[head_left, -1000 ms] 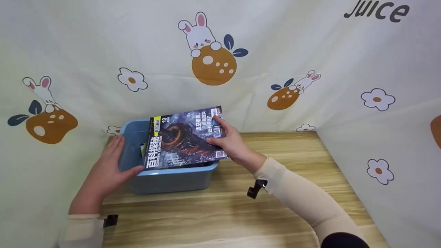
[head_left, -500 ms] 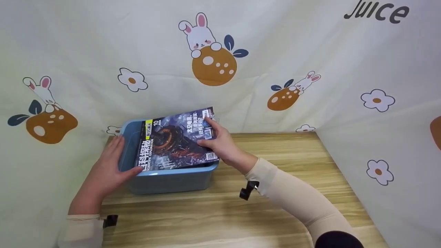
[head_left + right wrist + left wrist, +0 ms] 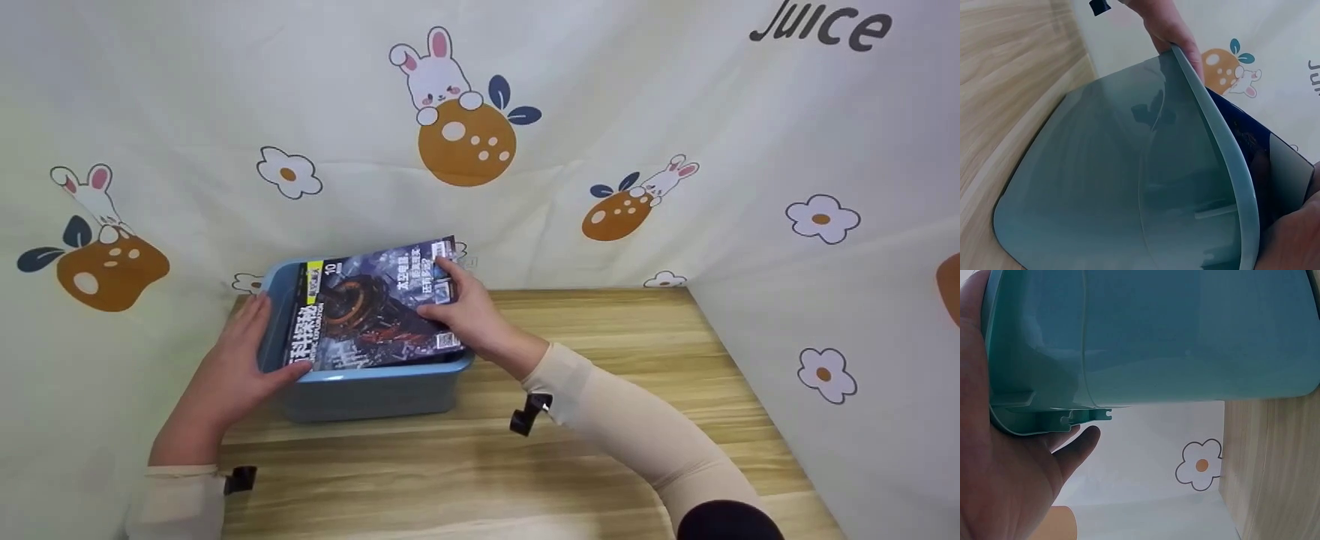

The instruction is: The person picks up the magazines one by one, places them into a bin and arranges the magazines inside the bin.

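Wooden table, bunny-print cloth behind

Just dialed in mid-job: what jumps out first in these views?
The dark magazine with its orange ring, lying tilted across the top of the blue bin at the table's far left. The right hand grips its right edge; the left hand holds the bin's left rim. Behind, a cloth backdrop shows rabbits and flowers.

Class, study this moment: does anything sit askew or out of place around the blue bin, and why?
Yes: the magazine lies tilted across the top of the blue bin rather than flat inside, its far corner above the rim. The right hand holds it there; the left hand grips the bin's left side.
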`<state>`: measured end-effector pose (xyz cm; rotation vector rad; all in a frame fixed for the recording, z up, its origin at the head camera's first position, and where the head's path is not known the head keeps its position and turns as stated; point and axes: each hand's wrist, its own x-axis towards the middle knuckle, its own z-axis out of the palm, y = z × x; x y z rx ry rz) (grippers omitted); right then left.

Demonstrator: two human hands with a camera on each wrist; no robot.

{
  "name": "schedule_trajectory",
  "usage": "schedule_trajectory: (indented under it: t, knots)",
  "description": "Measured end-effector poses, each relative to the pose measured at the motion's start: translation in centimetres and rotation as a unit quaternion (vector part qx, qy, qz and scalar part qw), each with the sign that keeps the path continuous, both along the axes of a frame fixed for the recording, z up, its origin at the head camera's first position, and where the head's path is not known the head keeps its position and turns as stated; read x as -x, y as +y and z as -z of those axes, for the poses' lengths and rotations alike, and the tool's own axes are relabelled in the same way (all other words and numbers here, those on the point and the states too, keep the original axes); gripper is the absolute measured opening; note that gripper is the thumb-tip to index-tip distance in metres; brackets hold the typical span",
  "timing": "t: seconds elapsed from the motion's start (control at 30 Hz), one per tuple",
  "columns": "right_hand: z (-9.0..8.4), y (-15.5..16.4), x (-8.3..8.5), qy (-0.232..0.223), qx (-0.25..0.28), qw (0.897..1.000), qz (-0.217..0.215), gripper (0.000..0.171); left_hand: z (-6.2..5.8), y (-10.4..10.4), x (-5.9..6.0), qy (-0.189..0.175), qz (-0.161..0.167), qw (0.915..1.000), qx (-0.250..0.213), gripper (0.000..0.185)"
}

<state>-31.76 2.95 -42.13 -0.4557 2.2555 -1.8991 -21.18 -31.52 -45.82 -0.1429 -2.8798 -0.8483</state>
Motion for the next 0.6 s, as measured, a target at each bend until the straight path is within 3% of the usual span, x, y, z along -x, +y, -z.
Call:
schedule_trajectory:
  t: [0.4, 0.6]
  knots:
    - [0.0, -1.2, -0.5, -0.015, -0.011, 1.0, 0.002, 0.094, 0.1, -0.1, 0.0, -0.004, -0.001, 1.0, -0.003, 0.128]
    - [-0.1, -1.6, -0.5, -0.014, -0.046, 0.999, 0.006, 0.094, 0.1, -0.2, 0.0, -0.005, -0.001, 1.0, -0.002, 0.127]
